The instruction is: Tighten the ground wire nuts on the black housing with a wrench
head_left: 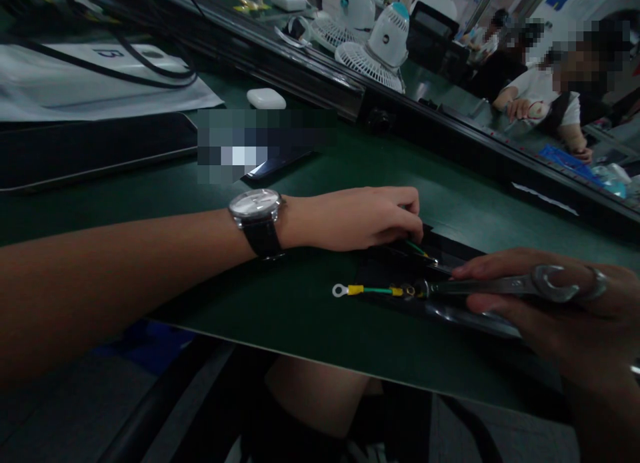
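Observation:
My right hand (565, 303) grips a metal open-ended wrench (500, 286), its far end meeting a small fastener on a black shiny part (470, 310). From that fastener a short green wire (377, 290) with yellow sleeves runs left to a bare ring terminal. My left hand (370, 216), with a watch on its wrist, lies at the black part's far side. Its fingers are curled down, and a second green-and-yellow wire (416, 248) comes out from under them. The fingertips are mostly hidden.
A dark flat device (95, 150), a white case (266, 98) and a white bag (60, 83) with a black cable lie at back left of the green table (280, 316). A black rail (450, 143) borders it. Beyond stand white fans (385, 46); a co-worker (545, 100) sits there.

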Demonstrator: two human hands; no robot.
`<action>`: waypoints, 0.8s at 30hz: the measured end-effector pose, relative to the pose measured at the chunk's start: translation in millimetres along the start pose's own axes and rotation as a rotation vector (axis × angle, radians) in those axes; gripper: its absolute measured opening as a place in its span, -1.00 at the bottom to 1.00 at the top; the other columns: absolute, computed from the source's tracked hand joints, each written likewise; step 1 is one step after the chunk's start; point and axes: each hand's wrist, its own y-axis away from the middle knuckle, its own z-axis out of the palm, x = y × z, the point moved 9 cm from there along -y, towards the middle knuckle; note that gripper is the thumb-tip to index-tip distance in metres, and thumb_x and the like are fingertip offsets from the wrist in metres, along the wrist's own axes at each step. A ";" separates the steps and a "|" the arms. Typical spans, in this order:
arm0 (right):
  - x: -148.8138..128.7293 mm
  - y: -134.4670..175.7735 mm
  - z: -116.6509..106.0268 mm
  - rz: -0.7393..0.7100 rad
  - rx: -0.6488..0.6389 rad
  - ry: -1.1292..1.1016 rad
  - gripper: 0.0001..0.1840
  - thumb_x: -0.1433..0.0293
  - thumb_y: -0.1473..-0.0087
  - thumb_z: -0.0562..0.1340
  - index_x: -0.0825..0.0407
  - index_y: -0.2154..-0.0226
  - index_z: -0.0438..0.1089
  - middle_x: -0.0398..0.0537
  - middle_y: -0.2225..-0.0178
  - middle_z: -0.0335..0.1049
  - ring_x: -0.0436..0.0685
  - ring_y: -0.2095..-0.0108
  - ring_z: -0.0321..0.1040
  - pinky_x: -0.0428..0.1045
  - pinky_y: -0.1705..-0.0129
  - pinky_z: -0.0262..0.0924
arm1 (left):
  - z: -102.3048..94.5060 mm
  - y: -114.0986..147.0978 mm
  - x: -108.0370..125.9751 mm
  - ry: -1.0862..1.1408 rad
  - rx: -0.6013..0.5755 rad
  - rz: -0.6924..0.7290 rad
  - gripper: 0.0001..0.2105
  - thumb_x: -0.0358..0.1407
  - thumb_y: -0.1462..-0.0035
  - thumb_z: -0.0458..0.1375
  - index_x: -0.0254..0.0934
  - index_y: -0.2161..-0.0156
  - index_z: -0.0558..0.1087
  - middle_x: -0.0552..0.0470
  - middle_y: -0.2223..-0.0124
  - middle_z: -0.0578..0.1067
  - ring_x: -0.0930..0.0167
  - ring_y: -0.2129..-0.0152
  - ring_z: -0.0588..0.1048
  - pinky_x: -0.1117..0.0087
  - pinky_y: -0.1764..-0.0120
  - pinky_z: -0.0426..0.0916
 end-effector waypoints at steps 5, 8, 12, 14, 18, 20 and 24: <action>-1.3 1.5 2.3 0.019 0.038 0.118 -0.76 0.22 -0.02 0.52 -0.24 0.21 0.60 -0.26 0.28 0.68 0.21 0.38 0.63 0.07 0.48 0.44 | 0.2 -0.3 0.7 -0.003 0.007 0.004 -0.72 -0.44 -0.34 0.06 -0.17 -0.03 0.54 -0.07 -0.05 0.42 0.38 0.14 0.44 0.41 0.13 0.31; -4.2 1.3 7.5 0.012 -0.017 0.144 -0.77 0.20 -0.04 0.50 -0.24 0.20 0.60 -0.29 0.26 0.68 0.17 0.37 0.64 0.04 0.45 0.45 | 0.7 -0.1 0.5 -0.007 0.006 0.008 -0.72 -0.44 -0.34 0.06 -0.17 -0.04 0.53 -0.06 -0.05 0.42 0.39 0.14 0.44 0.42 0.13 0.32; -8.8 1.3 6.0 -0.017 -0.010 0.157 -0.79 0.21 -0.06 0.49 -0.22 0.21 0.59 -0.29 0.26 0.68 0.14 0.37 0.64 0.02 0.42 0.48 | 0.9 0.2 0.6 -0.004 0.007 0.015 -0.71 -0.46 -0.33 0.07 -0.18 -0.05 0.53 -0.07 -0.05 0.42 0.39 0.13 0.44 0.42 0.14 0.32; -8.8 1.8 6.0 -0.020 -0.015 0.151 -0.78 0.22 -0.05 0.50 -0.22 0.20 0.59 -0.28 0.25 0.68 0.15 0.37 0.64 0.02 0.40 0.50 | 0.9 0.3 0.2 -0.002 0.008 0.010 -0.71 -0.46 -0.33 0.08 -0.17 -0.05 0.53 -0.06 -0.05 0.42 0.39 0.14 0.45 0.42 0.14 0.32; -7.3 3.6 7.6 -0.014 -0.042 0.137 -0.75 0.24 -0.05 0.50 -0.24 0.17 0.58 -0.27 0.24 0.68 0.18 0.35 0.64 0.04 0.38 0.53 | 1.2 0.4 -0.1 -0.007 -0.002 0.005 -0.73 -0.43 -0.34 0.07 -0.17 -0.04 0.53 -0.06 -0.05 0.41 0.39 0.15 0.44 0.42 0.15 0.32; -8.9 3.9 8.2 -0.033 -0.049 0.128 -0.74 0.25 -0.04 0.50 -0.24 0.17 0.58 -0.27 0.23 0.68 0.17 0.35 0.64 0.04 0.37 0.54 | 1.8 0.5 -0.4 -0.009 -0.009 0.003 -0.73 -0.42 -0.36 0.06 -0.17 -0.05 0.53 -0.06 -0.06 0.41 0.39 0.15 0.44 0.42 0.15 0.32; -10.6 3.0 10.5 -0.045 -0.066 0.130 -0.73 0.25 -0.04 0.51 -0.23 0.16 0.57 -0.26 0.22 0.67 0.17 0.34 0.65 0.02 0.39 0.54 | 2.0 0.6 -1.7 -0.007 -0.005 -0.001 -0.73 -0.41 -0.36 0.06 -0.16 -0.04 0.53 -0.05 -0.05 0.41 0.39 0.15 0.43 0.42 0.15 0.31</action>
